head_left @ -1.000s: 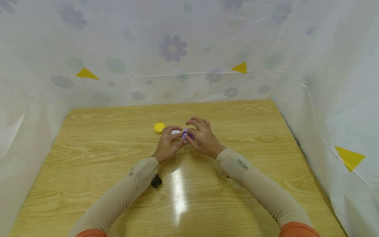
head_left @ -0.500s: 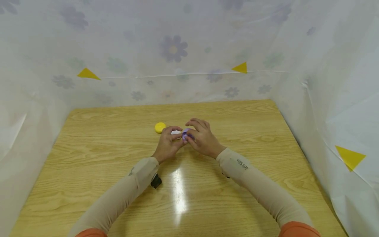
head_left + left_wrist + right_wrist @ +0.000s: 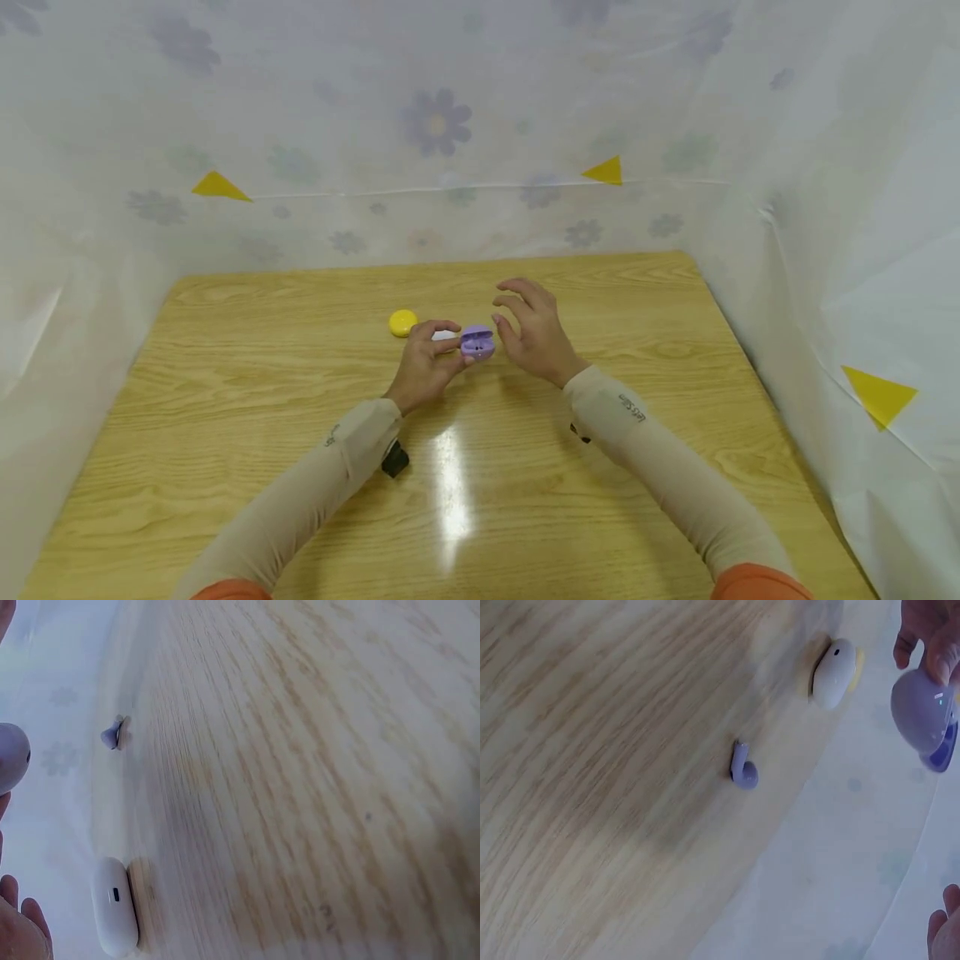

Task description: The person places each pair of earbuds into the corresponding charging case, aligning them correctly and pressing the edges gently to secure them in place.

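My left hand (image 3: 423,367) grips a small purple earbud case (image 3: 477,343) with its lid raised, thumb and fingers at the left side. In the right wrist view, the rounded bottom of this earbud case (image 3: 921,709) faces the camera, above the table. Apart from it, to the right, my right hand (image 3: 536,333) hovers with loosely bent fingers and nothing visible between them. A purple earbud (image 3: 744,766) lies on the table; both wrist views show it. The white case (image 3: 115,907) rests beyond the left hand, partly covered by its fingers in the head view.
A round, glossy yellow object (image 3: 403,323) lies on the wooden table (image 3: 300,333), left of the white case. Pale flower-patterned sheeting (image 3: 442,221) encloses the table's back and sides. A black device (image 3: 395,458) sits under the left wrist.
My right hand has let go of the purple earbud case and moved right and slightly away, so the open case now shows. The left hand has stayed in place.
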`<state>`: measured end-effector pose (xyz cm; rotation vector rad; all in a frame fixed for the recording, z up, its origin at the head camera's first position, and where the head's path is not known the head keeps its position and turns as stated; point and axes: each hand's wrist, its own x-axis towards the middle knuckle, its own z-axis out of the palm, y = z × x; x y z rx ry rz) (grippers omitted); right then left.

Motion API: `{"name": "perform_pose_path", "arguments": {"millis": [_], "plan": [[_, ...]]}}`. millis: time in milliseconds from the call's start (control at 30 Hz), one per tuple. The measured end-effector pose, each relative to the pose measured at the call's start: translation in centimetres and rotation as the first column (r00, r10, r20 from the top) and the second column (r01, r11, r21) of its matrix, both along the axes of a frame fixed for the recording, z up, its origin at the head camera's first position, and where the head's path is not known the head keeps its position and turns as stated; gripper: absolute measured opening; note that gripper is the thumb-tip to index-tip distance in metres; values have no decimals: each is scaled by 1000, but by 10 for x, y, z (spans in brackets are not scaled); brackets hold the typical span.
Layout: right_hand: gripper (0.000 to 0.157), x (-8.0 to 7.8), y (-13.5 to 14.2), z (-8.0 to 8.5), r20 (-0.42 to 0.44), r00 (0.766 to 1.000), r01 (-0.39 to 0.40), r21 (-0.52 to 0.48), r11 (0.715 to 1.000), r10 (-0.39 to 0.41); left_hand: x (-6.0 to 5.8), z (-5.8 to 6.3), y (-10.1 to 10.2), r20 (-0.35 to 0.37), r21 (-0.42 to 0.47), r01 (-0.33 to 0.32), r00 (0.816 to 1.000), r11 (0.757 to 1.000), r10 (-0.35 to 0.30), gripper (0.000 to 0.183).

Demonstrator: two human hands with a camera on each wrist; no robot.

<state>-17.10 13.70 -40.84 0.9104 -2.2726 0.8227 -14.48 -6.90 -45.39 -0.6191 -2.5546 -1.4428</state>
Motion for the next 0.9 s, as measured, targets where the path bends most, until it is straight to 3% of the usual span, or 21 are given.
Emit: {"name": "perform_pose_path", "arguments": {"millis": [200, 400, 567, 667, 900], "plan": [[30, -5, 11, -4, 122, 990, 70, -21, 997, -66, -1, -3, -1, -3, -5, -1, 1000, 1000, 1, 31], [32, -10, 24, -19, 247, 962, 82, 130, 988, -112, -1, -5, -1, 10, 5, 5, 1000, 1000, -5, 29], [32, -8, 37, -39, 419, 896, 3, 323, 946, -146, -1, -5, 0, 23, 1, 6, 1000, 1000, -6, 30], [33, -6, 41, -51, 475, 868, -57, 387, 920, -146, 0, -6, -1, 35, 3, 6, 999, 1000, -6, 31], [21, -6, 43, -64, 430, 894, -81, 432, 898, -126, -1, -7, 0, 13, 6, 7, 1000, 1000, -8, 30]]}}
